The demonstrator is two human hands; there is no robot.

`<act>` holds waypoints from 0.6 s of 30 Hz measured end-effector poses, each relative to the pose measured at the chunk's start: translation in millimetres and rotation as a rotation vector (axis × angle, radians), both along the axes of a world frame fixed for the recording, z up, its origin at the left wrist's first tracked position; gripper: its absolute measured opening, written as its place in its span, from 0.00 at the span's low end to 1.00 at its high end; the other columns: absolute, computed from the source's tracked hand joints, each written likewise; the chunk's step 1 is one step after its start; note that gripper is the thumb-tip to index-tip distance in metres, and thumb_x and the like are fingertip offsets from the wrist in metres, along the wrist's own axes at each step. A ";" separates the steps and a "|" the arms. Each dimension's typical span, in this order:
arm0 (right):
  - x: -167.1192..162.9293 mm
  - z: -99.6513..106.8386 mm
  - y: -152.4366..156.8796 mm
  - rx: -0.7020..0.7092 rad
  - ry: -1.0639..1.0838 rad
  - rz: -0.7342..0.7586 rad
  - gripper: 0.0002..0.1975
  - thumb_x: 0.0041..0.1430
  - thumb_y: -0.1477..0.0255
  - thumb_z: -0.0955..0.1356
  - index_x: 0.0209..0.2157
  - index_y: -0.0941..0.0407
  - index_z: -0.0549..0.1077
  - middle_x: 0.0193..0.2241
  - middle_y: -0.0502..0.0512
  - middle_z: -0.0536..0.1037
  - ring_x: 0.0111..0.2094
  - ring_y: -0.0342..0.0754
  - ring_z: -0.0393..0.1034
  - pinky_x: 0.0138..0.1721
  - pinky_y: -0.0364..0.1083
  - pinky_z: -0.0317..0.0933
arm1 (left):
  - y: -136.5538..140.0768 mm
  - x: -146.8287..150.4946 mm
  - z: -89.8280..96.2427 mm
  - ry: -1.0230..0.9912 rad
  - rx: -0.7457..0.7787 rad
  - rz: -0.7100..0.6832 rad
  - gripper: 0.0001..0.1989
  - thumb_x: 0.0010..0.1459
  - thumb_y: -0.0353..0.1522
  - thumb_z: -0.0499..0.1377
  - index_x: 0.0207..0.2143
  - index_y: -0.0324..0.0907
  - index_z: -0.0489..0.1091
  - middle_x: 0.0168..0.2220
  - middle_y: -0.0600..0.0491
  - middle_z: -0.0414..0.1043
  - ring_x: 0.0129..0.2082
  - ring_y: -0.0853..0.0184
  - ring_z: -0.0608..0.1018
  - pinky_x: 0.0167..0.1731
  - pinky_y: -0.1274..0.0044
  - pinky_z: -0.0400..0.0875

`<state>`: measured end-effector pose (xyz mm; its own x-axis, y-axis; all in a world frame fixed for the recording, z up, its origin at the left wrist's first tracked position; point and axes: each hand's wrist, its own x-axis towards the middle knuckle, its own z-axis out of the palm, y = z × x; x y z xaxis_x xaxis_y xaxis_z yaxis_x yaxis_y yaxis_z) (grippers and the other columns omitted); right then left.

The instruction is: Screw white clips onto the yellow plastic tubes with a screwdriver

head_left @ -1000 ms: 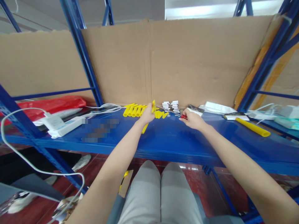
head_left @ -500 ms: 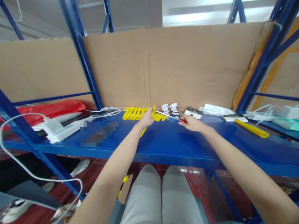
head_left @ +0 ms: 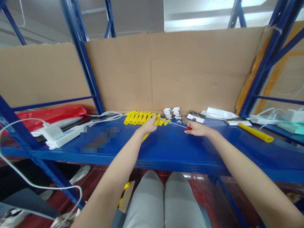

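Observation:
My left hand (head_left: 149,124) is closed round a yellow plastic piece with a tube-like handle (head_left: 145,137), whose lower end sticks out below the palm. My right hand (head_left: 197,129) grips the red handle of a screwdriver (head_left: 174,123). Its thin metal shaft points left, with the tip at the upper end of the yellow piece; I cannot make out the exact contact. Left of and behind my left hand lies a row of several like yellow tubular pieces (head_left: 135,118). Small flat yellow parts (head_left: 163,122) lie just right of it.
White packets or clips (head_left: 172,113) are stacked at the back, near tiny metal bits (head_left: 179,121). A black-and-white card (head_left: 196,116), a white bag (head_left: 220,113) and a long yellow tube (head_left: 256,132) lie right. A power strip (head_left: 63,138) and cables lie left. Cardboard (head_left: 190,69) walls the back.
The screwdriver's tip has come down to the yellow piece, and my right hand is slightly lower and further right. The held piece's upper end looks tilted over more. The view has shifted a little.

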<state>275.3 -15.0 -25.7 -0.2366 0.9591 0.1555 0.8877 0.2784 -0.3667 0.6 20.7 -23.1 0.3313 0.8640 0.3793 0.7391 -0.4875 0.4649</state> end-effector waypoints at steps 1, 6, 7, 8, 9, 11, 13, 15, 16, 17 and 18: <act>0.6 0.5 0.5 0.031 -0.008 0.010 0.09 0.52 0.69 0.69 0.29 0.55 0.62 0.28 0.54 0.74 0.28 0.46 0.68 0.28 0.42 0.59 | -0.6 0.1 0.4 0.000 -0.004 -0.001 0.27 0.47 0.20 0.54 0.52 0.38 0.62 0.50 0.45 0.72 0.50 0.60 0.75 0.52 0.71 0.67; 1.0 6.1 -3.2 -0.033 0.017 0.075 0.12 0.58 0.62 0.64 0.29 0.56 0.67 0.27 0.56 0.75 0.27 0.47 0.69 0.29 0.44 0.60 | -2.4 0.2 1.3 0.009 -0.005 0.012 0.26 0.47 0.20 0.54 0.51 0.38 0.62 0.49 0.46 0.73 0.50 0.60 0.75 0.52 0.72 0.66; 0.8 7.2 -4.4 -0.065 0.018 0.088 0.15 0.60 0.60 0.62 0.28 0.56 0.67 0.25 0.55 0.74 0.26 0.47 0.68 0.28 0.44 0.59 | -2.8 0.3 1.3 0.008 -0.004 0.011 0.26 0.47 0.20 0.54 0.51 0.38 0.63 0.49 0.46 0.73 0.49 0.60 0.75 0.51 0.72 0.66; 0.7 8.2 -5.4 -0.086 0.015 0.098 0.17 0.61 0.58 0.60 0.27 0.56 0.67 0.23 0.55 0.74 0.24 0.47 0.67 0.27 0.44 0.59 | -3.2 0.5 1.5 0.006 -0.004 0.009 0.26 0.47 0.20 0.54 0.51 0.39 0.63 0.48 0.46 0.73 0.49 0.60 0.75 0.51 0.72 0.66; 0.5 8.9 -6.2 -0.093 0.007 0.104 0.19 0.61 0.57 0.59 0.25 0.56 0.67 0.22 0.55 0.73 0.24 0.47 0.67 0.27 0.44 0.58 | -3.8 0.8 1.7 0.005 -0.006 0.008 0.26 0.47 0.20 0.54 0.51 0.39 0.63 0.47 0.47 0.73 0.49 0.60 0.75 0.51 0.72 0.66; 0.4 9.3 -6.5 -0.075 -0.009 0.101 0.18 0.60 0.58 0.61 0.25 0.56 0.67 0.23 0.55 0.74 0.25 0.47 0.67 0.27 0.44 0.58 | -5.2 1.6 2.4 0.005 -0.011 0.012 0.26 0.47 0.20 0.54 0.51 0.39 0.63 0.47 0.47 0.73 0.49 0.60 0.75 0.52 0.71 0.66; 0.5 8.2 -5.4 -0.047 -0.016 0.077 0.14 0.58 0.61 0.64 0.26 0.56 0.66 0.24 0.54 0.74 0.26 0.47 0.68 0.27 0.44 0.58 | -7.0 2.6 3.5 0.003 -0.015 0.014 0.26 0.47 0.20 0.54 0.51 0.39 0.63 0.49 0.46 0.73 0.51 0.59 0.74 0.53 0.70 0.65; 0.8 5.9 -3.5 -0.034 0.000 0.038 0.10 0.56 0.64 0.67 0.27 0.55 0.65 0.24 0.53 0.74 0.26 0.47 0.68 0.27 0.43 0.58 | -8.7 3.7 4.6 0.004 -0.018 0.013 0.26 0.47 0.19 0.54 0.51 0.38 0.63 0.51 0.45 0.71 0.52 0.59 0.73 0.54 0.70 0.64; 1.0 4.6 -2.5 -0.039 0.015 0.019 0.10 0.55 0.65 0.68 0.28 0.55 0.64 0.23 0.52 0.73 0.25 0.46 0.68 0.26 0.42 0.58 | -9.2 4.1 5.0 0.009 -0.019 0.011 0.27 0.47 0.19 0.53 0.51 0.38 0.63 0.52 0.44 0.70 0.53 0.59 0.73 0.55 0.70 0.63; 1.2 3.4 -1.6 -0.052 0.032 0.006 0.10 0.55 0.66 0.68 0.29 0.55 0.63 0.23 0.51 0.72 0.24 0.45 0.68 0.25 0.42 0.57 | -9.6 4.4 5.3 0.017 -0.021 0.008 0.27 0.47 0.19 0.53 0.52 0.37 0.63 0.53 0.44 0.70 0.53 0.60 0.72 0.55 0.70 0.62; 1.5 2.3 -0.9 -0.069 0.048 -0.001 0.10 0.55 0.67 0.68 0.30 0.54 0.62 0.22 0.50 0.72 0.23 0.44 0.67 0.24 0.42 0.57 | -9.6 4.5 5.4 0.026 -0.021 0.006 0.27 0.47 0.19 0.52 0.52 0.37 0.62 0.53 0.44 0.70 0.53 0.60 0.72 0.56 0.69 0.62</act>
